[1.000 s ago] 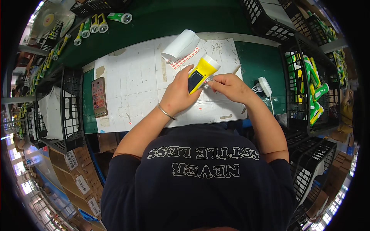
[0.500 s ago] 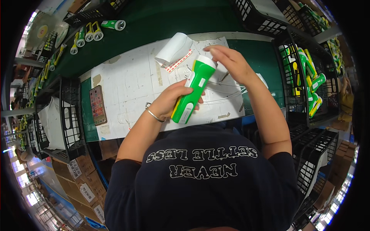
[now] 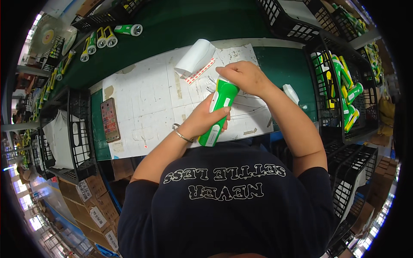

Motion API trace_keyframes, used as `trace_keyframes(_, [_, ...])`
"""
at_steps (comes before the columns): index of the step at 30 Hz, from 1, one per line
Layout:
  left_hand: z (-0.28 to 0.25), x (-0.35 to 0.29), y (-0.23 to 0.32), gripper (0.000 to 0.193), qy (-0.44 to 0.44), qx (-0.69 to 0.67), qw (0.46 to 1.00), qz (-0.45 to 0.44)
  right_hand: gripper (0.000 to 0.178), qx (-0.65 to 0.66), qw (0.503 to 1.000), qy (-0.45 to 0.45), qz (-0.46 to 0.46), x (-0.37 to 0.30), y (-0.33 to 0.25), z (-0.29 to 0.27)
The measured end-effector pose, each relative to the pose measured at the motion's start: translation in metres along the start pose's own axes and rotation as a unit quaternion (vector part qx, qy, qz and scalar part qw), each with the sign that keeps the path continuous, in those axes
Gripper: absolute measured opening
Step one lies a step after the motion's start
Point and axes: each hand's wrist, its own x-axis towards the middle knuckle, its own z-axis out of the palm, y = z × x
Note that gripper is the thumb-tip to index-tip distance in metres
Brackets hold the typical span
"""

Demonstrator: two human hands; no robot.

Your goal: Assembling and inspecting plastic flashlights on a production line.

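A green flashlight [image 3: 226, 91] with a white switch panel is tilted over the white work sheet [image 3: 146, 94], its head end pointing away from me. My left hand [image 3: 201, 120] is wrapped around its body, thumb across the front. Curled over the white head is my right hand [image 3: 249, 78], which hides most of that end; its fingertips are partly out of sight. Just beyond lies a curled white sheet [image 3: 195, 57], beside a strip with red marks [image 3: 201, 71]. Metal prongs [image 3: 211, 84] show at the flashlight's left side.
A phone [image 3: 110, 120] lies at the sheet's left edge. Several flashlights [image 3: 111, 38] stand at the far left. A black crate [image 3: 322, 51] full of flashlights is at right, and another crate [image 3: 81, 129] at left. A white round part [image 3: 291, 93] rests right of my right forearm.
My right hand has moved left and down onto the flashlight's head, from beside it. The flashlight and my left hand have shifted slightly nearer to me.
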Motion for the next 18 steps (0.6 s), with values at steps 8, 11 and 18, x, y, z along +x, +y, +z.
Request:
trace_keyframes(8, [-0.006, -0.002, 0.021, 0.039, 0.081, -0.200, 0.976, -0.029, 0.060, 0.165, 0.982, 0.085, 0.030, -0.009, 0.029, 0.000])
trace_keyframes(11, [-0.014, 0.007, 0.009, 0.034, 0.131, -0.244, 0.960, -0.050, 0.054, 0.214, 0.973, 0.085, 0.028, -0.026, 0.030, 0.011])
trace_keyframes(18, [-0.013, 0.013, 0.010, 0.034, 0.126, -0.284, 0.950, -0.025, 0.047, 0.238, 0.969, 0.048, 0.038, -0.045, 0.029, 0.023])
